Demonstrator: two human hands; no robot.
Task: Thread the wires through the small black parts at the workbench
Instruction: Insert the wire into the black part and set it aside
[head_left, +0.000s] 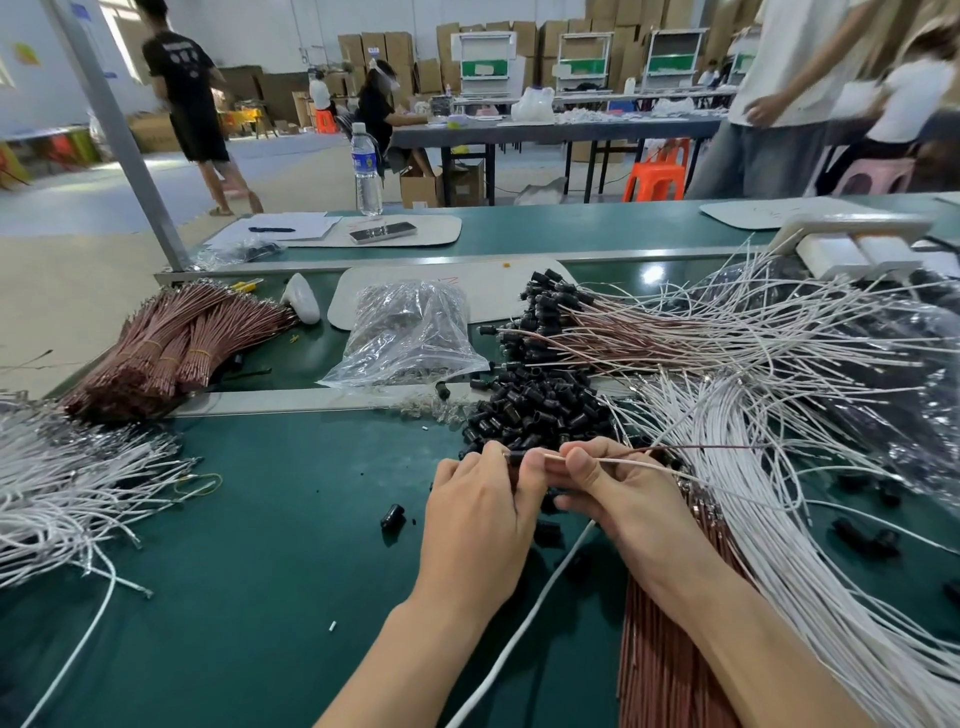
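The small black part (517, 457) shows only as a sliver between the fingertips of the left hand (478, 499). Whether the pale wire (623, 464) pinched by the right hand (623, 493) has entered it cannot be told. The brown wire bundle (654, 670) passes under the right forearm and off the bottom edge. What fills the clear bag (410, 332) is indistinct.

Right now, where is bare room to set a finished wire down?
Bare mat lies between the left white wire heap, the metal rail and the left hand; one stray black part sits there. Right of the right hand, white wires and the black parts pile crowd everything.
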